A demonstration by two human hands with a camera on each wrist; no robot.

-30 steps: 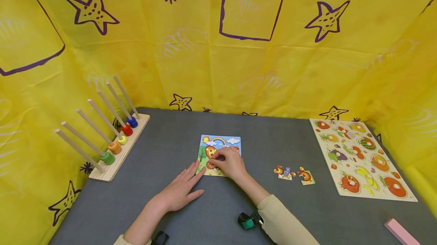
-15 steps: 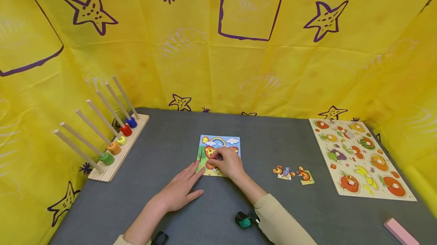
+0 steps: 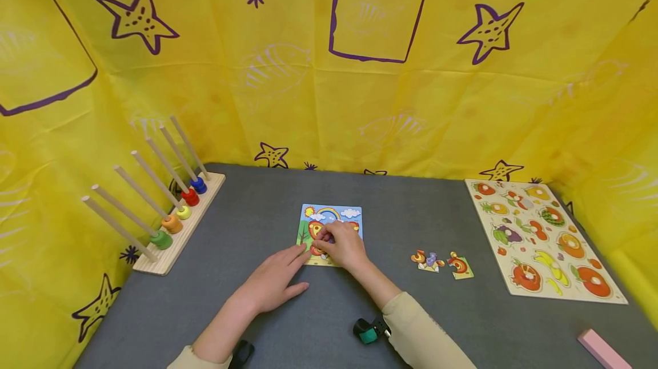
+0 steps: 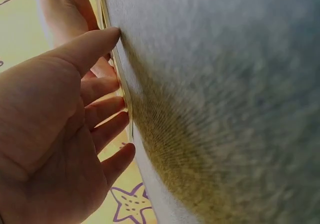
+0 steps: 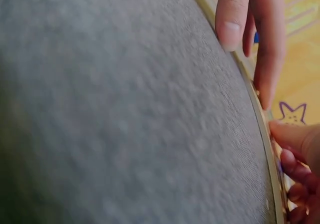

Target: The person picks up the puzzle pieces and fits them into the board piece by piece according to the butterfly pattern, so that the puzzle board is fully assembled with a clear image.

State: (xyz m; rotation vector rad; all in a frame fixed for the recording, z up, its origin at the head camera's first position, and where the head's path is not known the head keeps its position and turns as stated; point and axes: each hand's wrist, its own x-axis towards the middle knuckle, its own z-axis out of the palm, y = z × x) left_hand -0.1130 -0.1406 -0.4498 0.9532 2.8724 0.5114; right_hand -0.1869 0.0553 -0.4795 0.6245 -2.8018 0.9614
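A small square jigsaw board point(image 3: 339, 211) with a rainbow, clouds and a red-orange winged figure lies mid-table in the head view. My left hand point(image 3: 272, 280) reaches its lower left corner, fingers extended and touching the edge; in the left wrist view its thumb point(image 4: 95, 47) is spread apart. Over the board's lower middle, my right hand point(image 3: 346, 246) has thumb and forefinger brought together on a puzzle piece point(image 3: 317, 250), mostly hidden beneath them. Two loose puzzle pieces, one with a purple part point(image 3: 428, 260) and one orange and green point(image 3: 460, 265), lie to the right.
A wooden peg stand point(image 3: 154, 260) with coloured rings is at the left. On the right lies a fruit peg puzzle point(image 3: 545, 243), with a pink block point(image 3: 604, 348) nearer the front edge. Yellow cloth point(image 3: 319, 100) hangs behind the grey table point(image 3: 247, 197).
My left hand has shifted slightly to the right along the board's corner, its fingers a little more arched. The right hand stays at nearly the same spot on the board.
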